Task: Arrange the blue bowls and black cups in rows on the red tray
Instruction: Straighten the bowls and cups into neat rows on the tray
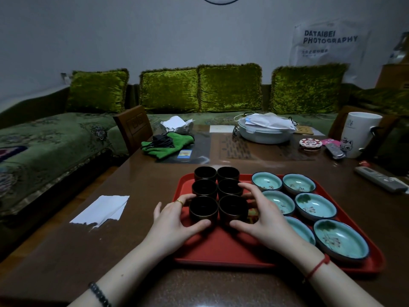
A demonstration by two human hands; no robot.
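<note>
A red tray (pixel 221 251) lies on the brown table in front of me. Several black cups stand on its left half in two columns; the nearest pair are the left cup (pixel 203 208) and the right cup (pixel 232 207). Several blue bowls (pixel 340 238) fill the right half in two columns. My left hand (pixel 174 222) curls around the near left cup, thumb at its front. My right hand (pixel 263 216) wraps the near right cup, fingers reaching past it toward the middle cup, and hides part of a near bowl (pixel 298 229).
A torn white paper (pixel 101 209) lies left of the tray. Further back are a green cloth (pixel 166 145), a covered grey pot (pixel 265 129), a white mug (pixel 358 134) and remote controls (pixel 380 178) on the right. A chair back and a green sofa stand behind.
</note>
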